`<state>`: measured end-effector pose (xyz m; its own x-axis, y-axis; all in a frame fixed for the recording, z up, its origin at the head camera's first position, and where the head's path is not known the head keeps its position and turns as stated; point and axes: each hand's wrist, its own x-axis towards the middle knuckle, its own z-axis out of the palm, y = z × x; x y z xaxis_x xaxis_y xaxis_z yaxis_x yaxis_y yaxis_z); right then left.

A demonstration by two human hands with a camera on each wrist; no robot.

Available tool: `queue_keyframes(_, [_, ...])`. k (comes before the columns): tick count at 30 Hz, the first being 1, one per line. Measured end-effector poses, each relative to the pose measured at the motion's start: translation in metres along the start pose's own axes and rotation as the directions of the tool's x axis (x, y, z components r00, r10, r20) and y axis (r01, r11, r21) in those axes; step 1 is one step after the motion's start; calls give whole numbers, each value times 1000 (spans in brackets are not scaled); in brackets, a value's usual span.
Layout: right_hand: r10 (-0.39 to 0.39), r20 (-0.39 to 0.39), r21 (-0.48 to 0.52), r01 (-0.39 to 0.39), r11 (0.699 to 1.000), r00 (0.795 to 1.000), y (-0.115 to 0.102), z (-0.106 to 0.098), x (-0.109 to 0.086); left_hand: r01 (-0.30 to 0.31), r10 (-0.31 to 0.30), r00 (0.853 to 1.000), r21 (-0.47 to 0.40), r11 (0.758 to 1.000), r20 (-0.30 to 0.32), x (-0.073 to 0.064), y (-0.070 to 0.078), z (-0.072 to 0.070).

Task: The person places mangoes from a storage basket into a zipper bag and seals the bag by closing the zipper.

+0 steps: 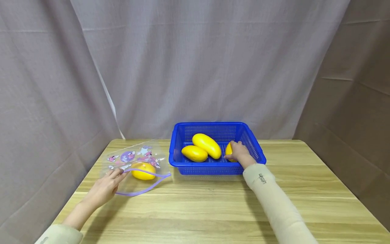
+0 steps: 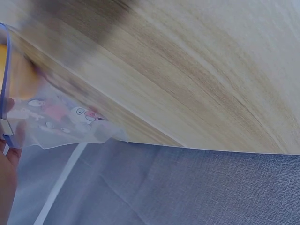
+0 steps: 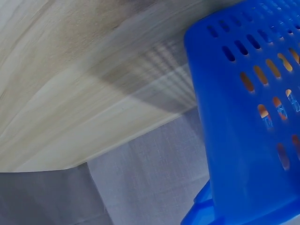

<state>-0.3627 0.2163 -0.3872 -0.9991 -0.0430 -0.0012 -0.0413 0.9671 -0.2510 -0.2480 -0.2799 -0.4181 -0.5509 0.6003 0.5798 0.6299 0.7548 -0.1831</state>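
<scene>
as the left hand pinches a bag, the right grips fruit.

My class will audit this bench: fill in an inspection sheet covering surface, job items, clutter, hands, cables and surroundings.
Surface: wood-grain tabletop.
Job items: blue perforated basket with two yellow mangoes at its left and a third mango at its right; clear printed zip bag, purple-edged mouth parted, with a bagged mango inside.
Clutter: nothing seen.
Hands: left hand pinches the bag's mouth; right hand grips the third mango, inside the basket.
Cables: nothing seen.
Surroundings: grey curtain behind, fabric on both sides.
</scene>
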Motion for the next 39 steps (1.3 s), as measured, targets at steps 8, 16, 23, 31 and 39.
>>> queue_keyframes(8, [19, 3, 1, -19, 1000, 1000, 0, 4, 5, -47, 46, 997, -19, 999, -55, 3, -4, 2])
queue_keyframes(16, [-2, 29, -1, 2, 1000, 1000, -1, 5, 7, -91, 85, 986, -34, 995, -144, 7, -4, -1])
queue_keyframes(23, [38, 92, 34, -41, 999, 995, -2, 3, 3, -113, 106, 974, -25, 993, -198, 8, -3, -3])
queue_keyframes(31, [50, 82, 59, -55, 997, 995, -2, 1, 2, -110, 104, 959, -8, 994, -264, 9, -1, 1])
queue_keyframes(39, [-1, 4, 10, 1, 1000, 1000, 2, 2, 9, -58, 44, 959, -43, 997, -278, 9, 0, -1])
